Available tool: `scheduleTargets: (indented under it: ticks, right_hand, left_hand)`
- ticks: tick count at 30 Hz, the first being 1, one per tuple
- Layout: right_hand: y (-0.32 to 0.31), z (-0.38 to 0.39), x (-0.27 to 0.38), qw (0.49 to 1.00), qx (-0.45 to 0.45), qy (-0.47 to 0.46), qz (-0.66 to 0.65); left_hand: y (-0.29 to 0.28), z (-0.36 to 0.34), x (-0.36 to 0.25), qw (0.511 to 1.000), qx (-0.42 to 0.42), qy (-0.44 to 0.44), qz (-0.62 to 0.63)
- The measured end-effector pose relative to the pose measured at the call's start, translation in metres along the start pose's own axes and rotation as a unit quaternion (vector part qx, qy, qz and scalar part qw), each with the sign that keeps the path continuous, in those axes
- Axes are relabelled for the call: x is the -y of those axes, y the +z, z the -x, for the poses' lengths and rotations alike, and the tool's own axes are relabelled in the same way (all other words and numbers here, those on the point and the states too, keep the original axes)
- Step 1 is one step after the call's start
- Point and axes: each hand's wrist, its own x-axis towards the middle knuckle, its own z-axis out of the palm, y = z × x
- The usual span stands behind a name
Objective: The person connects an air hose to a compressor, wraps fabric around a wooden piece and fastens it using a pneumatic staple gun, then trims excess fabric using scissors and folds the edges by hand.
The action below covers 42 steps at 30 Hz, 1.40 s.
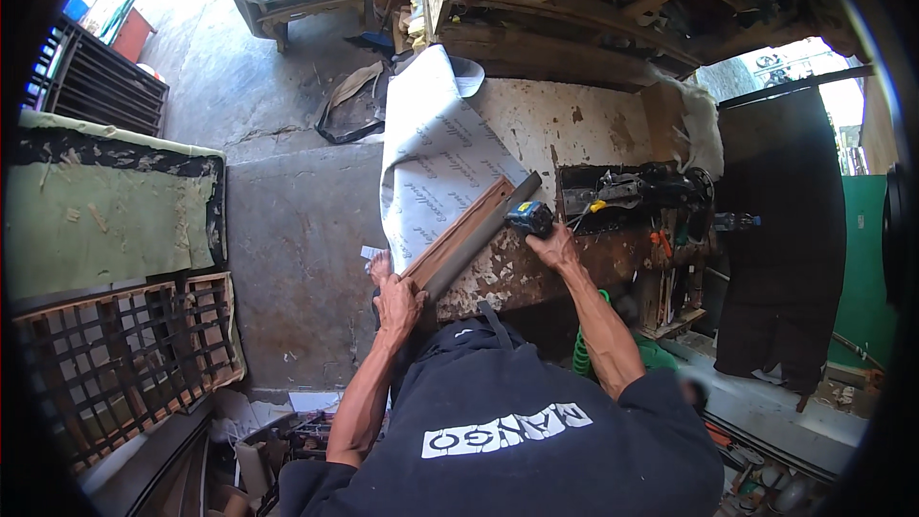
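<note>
A long wooden board (462,230) lies slantwise in front of me, with a strip of dark grey covering (479,239) along its near side. My left hand (397,303) is closed around the lower left end of the board. Near its upper right end, my right hand (555,247) is closed on a compact blue-and-black tool (529,218) with a yellow mark. The tool's exact kind cannot be made out. Beyond the board, a white printed sheet (436,153) of covering material spreads over the bench and hangs down on the left.
A worn bench (546,115) with peeling paint carries a dark sewing machine (637,193) at right. A green coiled hose (581,354) hangs by my right arm. Webbed frames (134,349) and a pale green padded piece (115,215) stand left. Wood pieces (565,5) are stacked behind.
</note>
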Motion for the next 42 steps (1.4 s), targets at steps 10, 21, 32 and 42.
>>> scheduleTargets:
  ticks: [10,21,32,42]
  right_hand:
    - [0.022,0.003,0.018,0.999,0.007,0.004,0.035]
    - [0.034,0.032,0.036,0.999,0.034,-0.026,0.025]
    - [0.060,0.052,0.052,0.999,0.025,0.001,0.035]
    - [0.080,0.091,0.075,0.998,0.040,0.007,0.049]
  left_hand:
    - [0.000,0.002,0.005,0.997,-0.018,0.061,-0.036]
    - [-0.003,0.028,0.014,0.990,-0.098,0.105,-0.011]
    - [-0.011,0.045,0.017,0.986,-0.145,0.079,-0.036]
    - [-0.013,0.048,0.034,0.988,-0.129,0.071,0.052]
